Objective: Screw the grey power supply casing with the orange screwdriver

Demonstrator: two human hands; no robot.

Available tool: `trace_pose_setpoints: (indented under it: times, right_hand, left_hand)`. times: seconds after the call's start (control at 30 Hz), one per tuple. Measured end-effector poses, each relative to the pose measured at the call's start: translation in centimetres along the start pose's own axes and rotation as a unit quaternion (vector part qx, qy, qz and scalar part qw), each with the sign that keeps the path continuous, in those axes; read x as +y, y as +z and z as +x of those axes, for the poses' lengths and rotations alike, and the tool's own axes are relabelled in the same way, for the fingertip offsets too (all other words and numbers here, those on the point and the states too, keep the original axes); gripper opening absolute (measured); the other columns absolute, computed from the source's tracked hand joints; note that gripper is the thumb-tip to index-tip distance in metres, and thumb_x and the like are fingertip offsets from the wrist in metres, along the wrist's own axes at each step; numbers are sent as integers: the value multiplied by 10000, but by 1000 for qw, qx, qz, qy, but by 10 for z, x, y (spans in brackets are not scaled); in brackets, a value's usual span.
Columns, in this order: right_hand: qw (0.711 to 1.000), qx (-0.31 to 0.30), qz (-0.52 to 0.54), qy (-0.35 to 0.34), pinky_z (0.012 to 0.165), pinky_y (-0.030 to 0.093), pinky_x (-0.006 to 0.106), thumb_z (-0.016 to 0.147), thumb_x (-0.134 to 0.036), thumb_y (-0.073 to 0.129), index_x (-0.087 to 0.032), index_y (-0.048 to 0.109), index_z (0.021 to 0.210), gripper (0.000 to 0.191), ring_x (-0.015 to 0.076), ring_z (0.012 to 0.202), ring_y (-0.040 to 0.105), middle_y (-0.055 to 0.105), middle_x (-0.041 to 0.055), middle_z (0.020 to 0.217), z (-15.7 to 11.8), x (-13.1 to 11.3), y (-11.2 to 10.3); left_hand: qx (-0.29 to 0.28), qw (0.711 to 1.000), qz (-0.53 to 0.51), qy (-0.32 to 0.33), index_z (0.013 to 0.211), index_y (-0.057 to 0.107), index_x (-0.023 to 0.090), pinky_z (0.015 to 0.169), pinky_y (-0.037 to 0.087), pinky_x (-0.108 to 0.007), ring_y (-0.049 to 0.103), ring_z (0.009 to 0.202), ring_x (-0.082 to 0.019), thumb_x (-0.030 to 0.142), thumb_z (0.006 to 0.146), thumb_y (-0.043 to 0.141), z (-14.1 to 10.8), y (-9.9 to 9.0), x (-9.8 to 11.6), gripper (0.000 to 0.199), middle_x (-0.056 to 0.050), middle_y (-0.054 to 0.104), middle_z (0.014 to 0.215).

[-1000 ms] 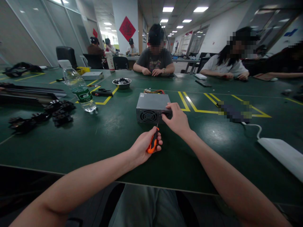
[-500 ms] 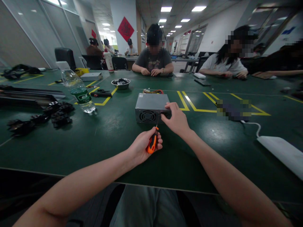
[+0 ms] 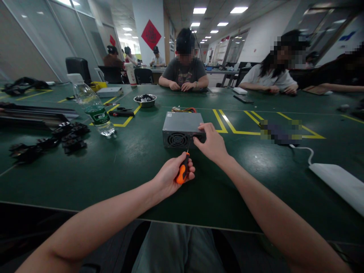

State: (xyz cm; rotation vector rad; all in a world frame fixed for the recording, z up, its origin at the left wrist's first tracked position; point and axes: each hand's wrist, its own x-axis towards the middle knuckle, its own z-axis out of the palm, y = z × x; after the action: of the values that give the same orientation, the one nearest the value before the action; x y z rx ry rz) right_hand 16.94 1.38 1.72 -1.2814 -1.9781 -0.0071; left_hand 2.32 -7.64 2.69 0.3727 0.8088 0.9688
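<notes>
A grey computer power supply (image 3: 182,122) rests on the green table, its fan grille facing me. My left hand (image 3: 172,172) is closed around the orange-and-black handle of a screwdriver (image 3: 182,169). The thin shaft points up at the front face, right of the grille; whether the tip sits in a screw is too small to tell. My right hand (image 3: 212,143) grips the unit's front right corner, fingers on the top edge and thumb against the front face. Behind the unit, its coloured wires (image 3: 187,110) lie in a bunch.
Left of the unit stand a water bottle (image 3: 98,115) and a metal bowl (image 3: 145,100) with small items. Black parts (image 3: 72,138) lie farther left. On the right are a blurred dark device (image 3: 280,132) and a white power bank (image 3: 338,182) with a cable. People sit across the table.
The screwdriver handle has turned a little in my left hand, showing a different side of its orange-and-black pattern. My right hand and the power supply have stayed in place.
</notes>
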Motion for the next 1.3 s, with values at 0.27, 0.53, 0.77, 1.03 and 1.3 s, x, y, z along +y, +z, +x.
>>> trace_pose_setpoints:
  times: [0.27,0.53,0.77,1.03,1.3]
  right_hand:
    - [1000,-1,-5,0,767,470,383,755,-292,528,-214,454,974,244,249,959,575,540,84,1106,0,0,0]
    - [1000,3,-5,-4,757,467,378,752,-292,532,-215,458,975,247,244,952,573,542,82,1089,0,1,1]
    - [1000,0,-14,3,738,460,355,760,-303,536,-214,449,971,246,237,936,573,539,74,1087,0,0,1]
    - [1000,-4,-18,9,733,457,360,756,-298,536,-214,450,972,247,237,938,568,536,73,1082,0,-1,1]
    - [1000,4,-20,5,734,457,364,754,-299,534,-219,449,971,246,237,933,569,535,72,1076,0,0,2]
  left_hand:
    - [-11,1000,-15,-18,798,487,95,307,259,-87,385,407,-15,269,957,374,-1,-2,3,262,14,442,622]
    - [1,1000,5,-20,739,479,105,340,335,-102,440,448,-30,260,960,363,-2,3,3,294,1,458,649]
    - [-16,999,7,-27,824,523,80,326,294,-96,396,422,-24,277,979,288,-1,0,1,343,17,426,613]
    - [-6,1000,-13,-1,746,439,124,293,228,-82,362,398,-4,209,940,406,0,1,1,215,21,433,643]
    - [-10,1000,-2,4,744,454,117,295,255,-86,365,393,-8,236,958,363,0,1,1,262,24,426,624]
